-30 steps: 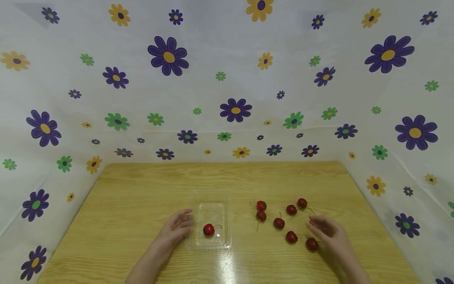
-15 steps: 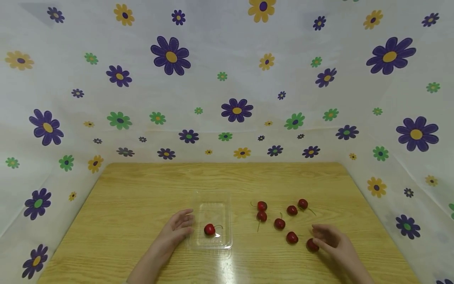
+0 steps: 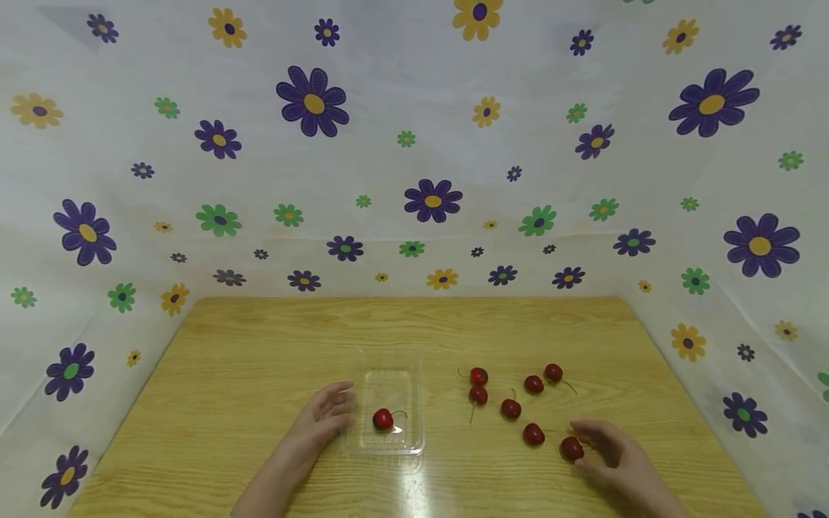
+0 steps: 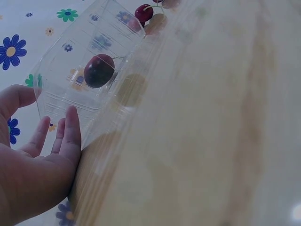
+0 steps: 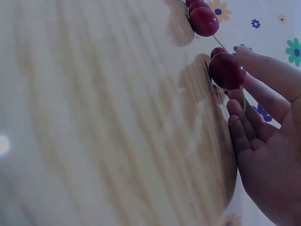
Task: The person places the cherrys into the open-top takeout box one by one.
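Note:
A clear plastic container holds one red cherry with its stem attached. My left hand rests at the container's left side, its fingers loosely extended along the wall; the left wrist view shows the fingertips right at the plastic. On the right, my right hand is spread around the nearest dark red cherry, thumb on the near side and forefinger on the far side. In the right wrist view that cherry sits close to a fingertip, its green stem trailing toward the palm.
Several more cherries lie loose between the container and my right hand, among them a touching pair and another cherry just left of the nearest one. The wooden tabletop is bounded by a white flowered sheet behind and at both sides.
My right hand has come toward me, from beside a far cherry's stem down to the nearest cherry on the right. The left hand and container have stayed in place.

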The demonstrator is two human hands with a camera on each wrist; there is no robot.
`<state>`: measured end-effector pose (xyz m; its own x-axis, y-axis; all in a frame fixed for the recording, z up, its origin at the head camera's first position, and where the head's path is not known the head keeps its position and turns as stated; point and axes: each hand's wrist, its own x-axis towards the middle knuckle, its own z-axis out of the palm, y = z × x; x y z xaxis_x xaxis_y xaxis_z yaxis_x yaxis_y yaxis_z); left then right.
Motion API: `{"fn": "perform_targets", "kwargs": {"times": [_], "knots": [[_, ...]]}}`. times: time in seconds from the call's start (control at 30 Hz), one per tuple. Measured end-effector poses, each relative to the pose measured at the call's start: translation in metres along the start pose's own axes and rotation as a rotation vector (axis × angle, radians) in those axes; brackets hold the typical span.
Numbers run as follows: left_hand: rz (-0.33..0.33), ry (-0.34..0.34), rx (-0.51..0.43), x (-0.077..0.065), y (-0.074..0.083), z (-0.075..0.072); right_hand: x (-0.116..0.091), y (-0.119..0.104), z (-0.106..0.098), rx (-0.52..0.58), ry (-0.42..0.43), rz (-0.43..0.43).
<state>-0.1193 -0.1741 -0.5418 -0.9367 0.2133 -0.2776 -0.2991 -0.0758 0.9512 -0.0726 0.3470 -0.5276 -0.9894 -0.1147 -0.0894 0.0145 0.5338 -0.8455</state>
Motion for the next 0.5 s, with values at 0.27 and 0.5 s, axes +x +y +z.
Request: {"fn": "perform_targets", "kwargs": {"times": [0.27, 0.5], "knots": [[0.010, -0.003, 0.002, -0.001, -0.001, 0.000, 0.002, 0.007, -0.001, -0.023, -0.034, -0.138], [0.011, -0.003, 0.007, -0.002, 0.000, 0.000, 0.002, -0.004, 0.000, -0.078, -0.008, 0.037]]}}
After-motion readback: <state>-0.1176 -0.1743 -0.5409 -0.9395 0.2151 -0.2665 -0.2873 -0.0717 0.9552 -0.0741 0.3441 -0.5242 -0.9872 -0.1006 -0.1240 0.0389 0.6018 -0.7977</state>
